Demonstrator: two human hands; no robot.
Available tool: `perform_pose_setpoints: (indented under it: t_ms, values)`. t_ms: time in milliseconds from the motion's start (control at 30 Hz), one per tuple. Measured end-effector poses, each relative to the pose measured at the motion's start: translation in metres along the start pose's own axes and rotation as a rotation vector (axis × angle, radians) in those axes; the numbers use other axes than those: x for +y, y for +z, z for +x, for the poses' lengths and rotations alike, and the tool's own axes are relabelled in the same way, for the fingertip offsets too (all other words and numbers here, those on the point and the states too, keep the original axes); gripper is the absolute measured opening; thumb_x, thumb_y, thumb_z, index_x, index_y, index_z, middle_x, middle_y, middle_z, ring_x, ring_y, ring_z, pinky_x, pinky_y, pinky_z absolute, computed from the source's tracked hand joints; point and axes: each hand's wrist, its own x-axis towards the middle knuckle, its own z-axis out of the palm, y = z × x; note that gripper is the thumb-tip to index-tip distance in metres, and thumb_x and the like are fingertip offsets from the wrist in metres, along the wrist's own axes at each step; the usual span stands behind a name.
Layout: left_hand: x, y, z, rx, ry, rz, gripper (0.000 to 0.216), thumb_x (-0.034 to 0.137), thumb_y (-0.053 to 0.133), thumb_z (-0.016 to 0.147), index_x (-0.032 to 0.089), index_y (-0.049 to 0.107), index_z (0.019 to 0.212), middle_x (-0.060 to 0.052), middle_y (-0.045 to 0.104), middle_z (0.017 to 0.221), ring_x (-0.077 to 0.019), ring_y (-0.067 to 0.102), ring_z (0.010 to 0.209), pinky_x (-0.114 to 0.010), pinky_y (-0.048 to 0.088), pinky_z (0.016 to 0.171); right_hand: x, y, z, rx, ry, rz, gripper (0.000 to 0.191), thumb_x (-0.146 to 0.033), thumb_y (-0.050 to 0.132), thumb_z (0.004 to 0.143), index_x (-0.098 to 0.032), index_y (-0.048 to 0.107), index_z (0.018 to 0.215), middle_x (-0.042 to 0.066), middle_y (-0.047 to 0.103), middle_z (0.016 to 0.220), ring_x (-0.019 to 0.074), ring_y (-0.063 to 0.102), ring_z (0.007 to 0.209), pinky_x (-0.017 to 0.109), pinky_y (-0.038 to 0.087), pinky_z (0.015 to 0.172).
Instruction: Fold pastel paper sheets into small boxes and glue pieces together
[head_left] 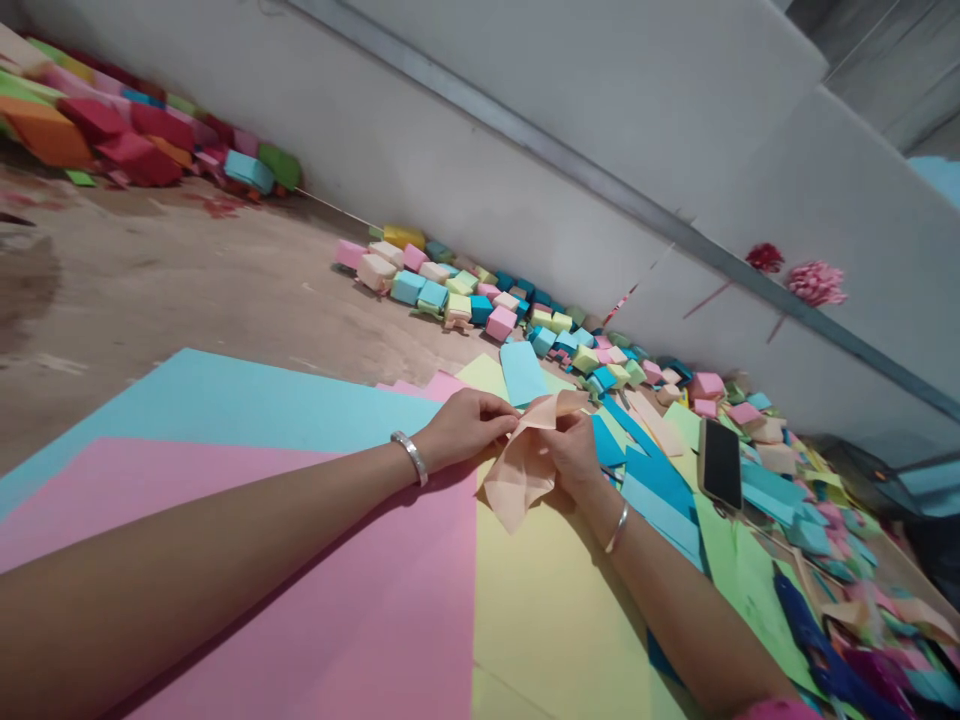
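A creased piece of peach paper (517, 478) is held up between both hands, above large pink (300, 590) and pale yellow (559, 600) sheets. My left hand (465, 425) pinches its left edge between thumb and fingers. On the other side, my right hand (574, 450) grips the same paper, its fingers partly hidden behind it. A large light blue sheet (247, 385) lies under the pink one. Just beyond the hands is a small light blue paper strip (523, 370).
Folded paper blocks (457, 285) line the wall, with a heap of larger ones (142, 135) at far left. At right lie a phone (720, 463), blue paper pieces (660, 490) and a dark blue tool (810, 630). Two paper flowers (816, 284) stand by the wall.
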Motion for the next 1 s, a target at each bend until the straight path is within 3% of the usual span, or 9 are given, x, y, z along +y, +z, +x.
perform_pose_setpoints:
  t_ms: [100,300,467,767,1000]
  values:
    - [0.0010,-0.0004,-0.0009,-0.008,0.022,0.019,0.027,0.031,0.058,0.080,0.014,0.071,0.064,-0.003,0.067,0.062,-0.0120,0.058,0.054,-0.021,0.044,0.050,0.0010,-0.0030,0.0011,-0.009,0.008,-0.027,0.016,-0.022,0.072,0.055,-0.018,0.067,0.070,0.000,0.067,0.066,0.0153,0.059,0.059,0.024,0.045,0.052]
    - [0.0014,0.0002,-0.0007,0.001,0.070,0.088,0.019,0.024,0.059,0.075,0.015,0.070,0.063,-0.002,0.068,0.069,-0.0132,0.058,0.063,-0.022,0.044,0.056,0.0009,-0.0056,-0.0002,-0.080,-0.008,-0.088,0.013,-0.022,0.071,0.059,-0.019,0.069,0.071,0.000,0.067,0.066,0.0154,0.059,0.058,0.025,0.046,0.052]
    - [0.0002,0.0001,-0.0004,0.010,0.094,0.150,0.026,0.024,0.055,0.076,0.015,0.063,0.053,0.001,0.058,0.056,-0.0106,0.049,0.055,-0.021,0.036,0.051,-0.0009,-0.0063,-0.0003,-0.131,-0.013,-0.123,0.013,-0.024,0.075,0.057,-0.020,0.067,0.066,0.000,0.064,0.063,0.0156,0.057,0.058,0.026,0.044,0.049]
    - [0.0015,0.0005,0.0001,0.063,0.077,0.147,0.013,0.021,0.059,0.074,0.016,0.071,0.075,-0.004,0.073,0.079,-0.0161,0.065,0.070,-0.024,0.050,0.065,0.0023,-0.0006,0.0000,0.033,-0.003,-0.145,0.018,-0.022,0.075,0.050,-0.019,0.062,0.062,0.001,0.066,0.063,0.0160,0.058,0.057,0.026,0.046,0.050]
    - [0.0014,-0.0004,-0.0019,0.084,0.172,0.352,0.017,0.015,0.054,0.076,0.015,0.072,0.076,-0.004,0.073,0.079,-0.0149,0.065,0.072,-0.024,0.049,0.066,-0.0045,0.0031,-0.0023,-0.027,0.003,-0.251,0.025,-0.029,0.078,0.051,-0.018,0.060,0.063,0.002,0.065,0.065,0.0163,0.059,0.059,0.026,0.046,0.051]
